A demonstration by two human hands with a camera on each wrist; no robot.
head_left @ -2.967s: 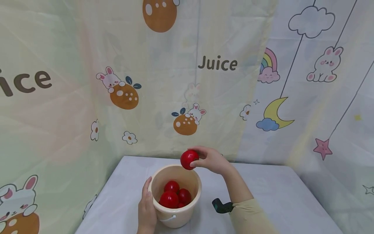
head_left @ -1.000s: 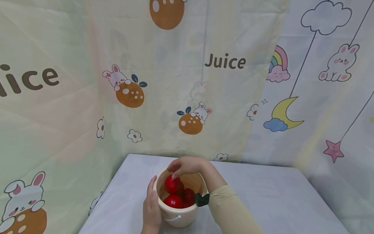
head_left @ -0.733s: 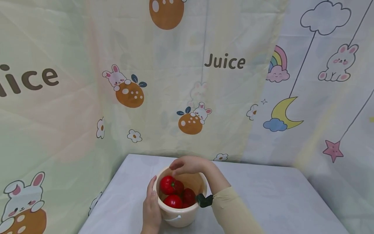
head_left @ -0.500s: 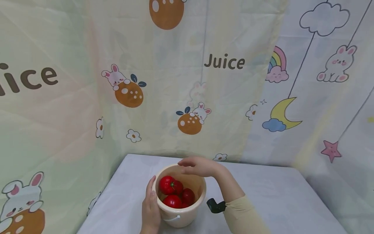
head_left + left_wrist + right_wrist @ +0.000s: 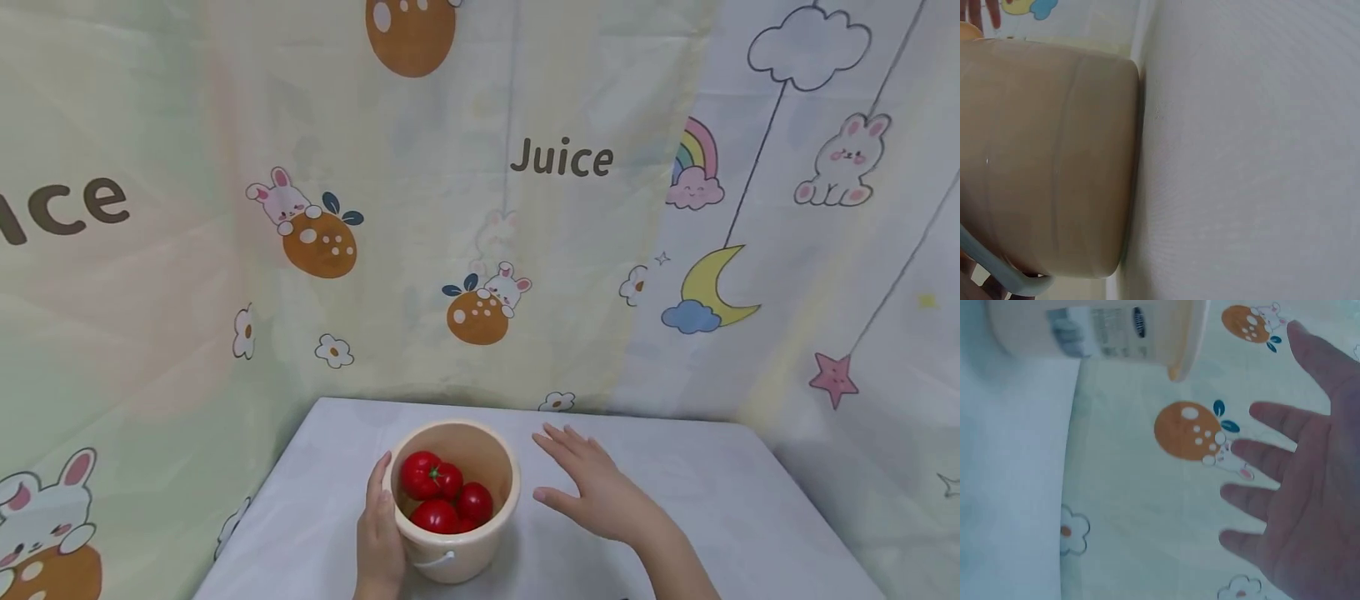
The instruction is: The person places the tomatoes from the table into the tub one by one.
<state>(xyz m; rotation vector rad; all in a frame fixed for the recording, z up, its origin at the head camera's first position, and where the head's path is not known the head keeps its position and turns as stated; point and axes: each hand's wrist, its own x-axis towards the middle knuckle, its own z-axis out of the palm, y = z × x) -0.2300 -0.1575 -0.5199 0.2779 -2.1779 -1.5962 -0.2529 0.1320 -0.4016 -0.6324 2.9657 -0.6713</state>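
Note:
A cream bucket (image 5: 453,554) stands upright on the white table with several red tomatoes (image 5: 435,517) inside; a small green stem shows on one tomato (image 5: 418,475). My left hand (image 5: 378,537) rests against the bucket's left outer wall, fingers reaching up to the rim. In the left wrist view the bucket's side (image 5: 1054,162) takes up most of the left half, with its pale handle (image 5: 997,269) low down. To the right of the bucket, my right hand (image 5: 596,492) hovers apart from it, fingers spread and holding nothing. The right wrist view shows that hand (image 5: 1310,487) palm on.
The white table (image 5: 675,492) extends to the right of the bucket. Behind it hangs a printed cloth (image 5: 405,333) with rabbits, oranges and flowers, and more cloth closes off both sides. A printed label (image 5: 1107,331) is on the bucket's outer wall.
My right hand lowered a tomato into the bucket, let go of it, then drew back to the right with its fingers spreading. The left hand stayed at the bucket's side.

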